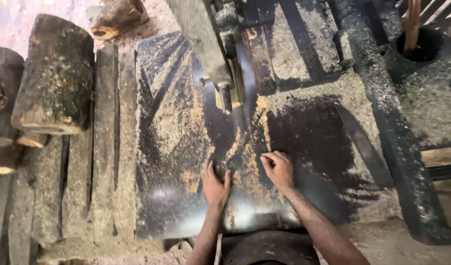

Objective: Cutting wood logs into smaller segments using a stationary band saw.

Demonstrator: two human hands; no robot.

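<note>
A dark metal saw table [171,206] dusted with yellow sawdust fills the middle of the head view. My left hand [215,182] lies flat on it, fingers together, palm down. My right hand [278,168] rests just to the right on the plate, fingers curled, knuckles up, nothing visible in it. Straight ahead of both hands a vertical blade guide and arm [224,93] come down onto the table, with a yellowed slot behind it.
A thick bark-covered log [56,73] lies on wooden rails at the left, with more log ends [2,98] beside it. A smaller log [118,17] lies at the top. Sawdust-covered machine parts [407,162] stand on the right.
</note>
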